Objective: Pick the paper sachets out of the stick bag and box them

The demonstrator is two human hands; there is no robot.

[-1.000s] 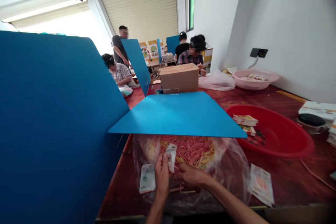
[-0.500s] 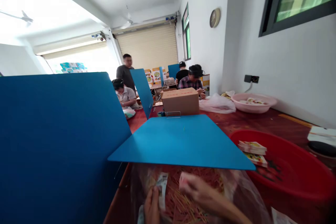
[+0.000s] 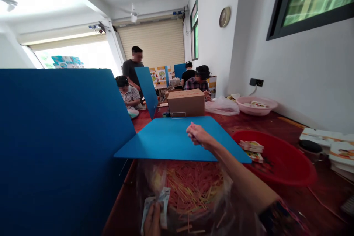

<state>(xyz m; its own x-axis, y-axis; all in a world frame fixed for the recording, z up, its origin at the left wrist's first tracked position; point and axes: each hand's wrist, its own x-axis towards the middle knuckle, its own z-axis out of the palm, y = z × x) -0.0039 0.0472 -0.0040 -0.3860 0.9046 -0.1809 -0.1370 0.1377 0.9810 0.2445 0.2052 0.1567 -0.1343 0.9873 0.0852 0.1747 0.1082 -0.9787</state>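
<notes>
My left hand (image 3: 152, 219), low in the head view, grips a small pale printed packet (image 3: 164, 202) at the near left side of a clear plastic bag (image 3: 227, 201). Thin pink and yellow strips (image 3: 190, 184) fill the bag, and a few lie loose at its near edge. Above the flat blue board (image 3: 163, 142), my right hand (image 3: 198, 135) is closed with its fingers curled. Whatever it may hold is hidden by the fingers. The right forearm reaches across the board's right edge.
A tall blue panel (image 3: 61, 147) blocks the left. A red basin (image 3: 290, 162) with small printed packs (image 3: 251, 146) stands right. Beyond are a cardboard box (image 3: 186, 104), a pink basin (image 3: 257, 108) and white printed boxes (image 3: 344, 153). Several people work farther back.
My right hand has risen from over the strips to above the blue board, closed. My left hand has shifted slightly left and down with the packet. The camera view has tilted and turned a little.
</notes>
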